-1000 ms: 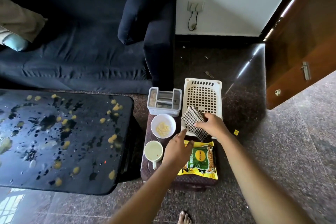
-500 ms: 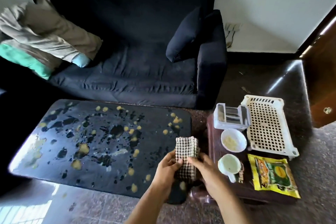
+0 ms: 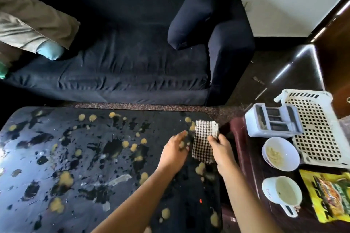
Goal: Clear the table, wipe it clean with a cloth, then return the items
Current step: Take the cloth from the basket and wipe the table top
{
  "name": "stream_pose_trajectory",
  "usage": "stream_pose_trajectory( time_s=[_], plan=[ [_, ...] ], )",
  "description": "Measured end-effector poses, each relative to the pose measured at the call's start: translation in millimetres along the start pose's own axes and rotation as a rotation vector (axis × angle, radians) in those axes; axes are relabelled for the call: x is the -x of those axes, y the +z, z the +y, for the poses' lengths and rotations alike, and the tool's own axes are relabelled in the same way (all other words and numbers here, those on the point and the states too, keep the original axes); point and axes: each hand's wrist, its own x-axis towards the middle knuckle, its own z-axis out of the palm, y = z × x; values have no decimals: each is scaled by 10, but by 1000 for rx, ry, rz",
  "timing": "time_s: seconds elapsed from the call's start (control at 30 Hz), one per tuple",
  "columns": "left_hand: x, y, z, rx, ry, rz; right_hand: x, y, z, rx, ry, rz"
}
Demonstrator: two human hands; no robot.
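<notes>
A folded black-and-white checked cloth (image 3: 204, 141) is over the right end of the dark table (image 3: 79, 166), which is spattered with yellow blobs and dark wet patches. My right hand (image 3: 220, 150) grips the cloth at its right edge. My left hand (image 3: 175, 150) hovers just left of the cloth with fingers spread, blurred, holding nothing. On a low maroon stool (image 3: 244, 149) to the right stand a white bowl (image 3: 280, 156) with yellowish food, a white mug (image 3: 282, 194), a yellow snack packet (image 3: 331, 195), a white holder (image 3: 272, 120) and a white perforated tray (image 3: 318, 128).
A dark blue sofa (image 3: 123, 62) with a cushion (image 3: 191, 15) runs behind the table; folded clothes (image 3: 32, 22) lie on its left end. A narrow strip of floor separates sofa and table. A wooden door (image 3: 335, 39) stands at the far right.
The cloth was lifted from the white tray and carried left over the table's right end. My left hand has let go of it; the right hand still holds it.
</notes>
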Motion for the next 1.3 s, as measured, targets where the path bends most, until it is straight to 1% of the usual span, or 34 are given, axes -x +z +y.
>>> stream_pose_trajectory(
  time_s=[0.03,0.07,0.13,0.17,0.23,0.3,0.37,0.4,0.47,0.5,0.57,0.6,0.67,0.73,0.87,1.0,1.13,1.2,1.3],
  plan=[
    [-133,-32,-31,-168,36,33,-160,24,-27,43,-9,36],
    [-261,-75,-78,-305,56,26,-291,52,-43,88,-20,64],
    [-549,-140,-193,-551,51,-61,-590,148,-75,187,-43,88],
    [-683,-151,-255,-655,40,-101,-702,186,-129,229,-42,89],
    [-891,-183,-364,-777,31,-122,-884,251,-167,331,-49,87],
    [-1083,-189,-478,-838,39,-115,-1023,308,-150,527,-111,106],
    [-1209,-179,-592,-856,46,-130,-1082,334,-90,811,-195,163],
    [-1237,-166,-642,-851,50,-144,-1083,322,-43,913,-206,193],
    [-1227,-128,-729,-826,66,-141,-1082,286,45,972,-272,258],
    [-1223,-104,-771,-817,73,-120,-1113,270,70,954,-361,295],
    [-1195,-56,-841,-821,100,-56,-1179,255,99,941,-608,334],
    [-1189,-34,-871,-828,117,-24,-1229,280,107,966,-707,311],
    [-1181,12,-925,-826,153,36,-1310,398,137,1079,-797,184],
    [-1179,54,-967,-826,173,85,-1368,534,208,1175,-758,110],
    [-1182,98,-1010,-834,171,114,-1453,667,349,1201,-646,157],
    [-1194,112,-1027,-861,142,123,-1406,858,301,1185,-642,134],
    [-1193,72,-1013,-865,140,59,-1410,833,307,1181,-711,64],
    [-1206,40,-986,-892,129,37,-1445,683,345,1162,-695,124],
    [-1216,25,-967,-900,102,-5,-1449,648,370,1095,-585,235]
  ],
)
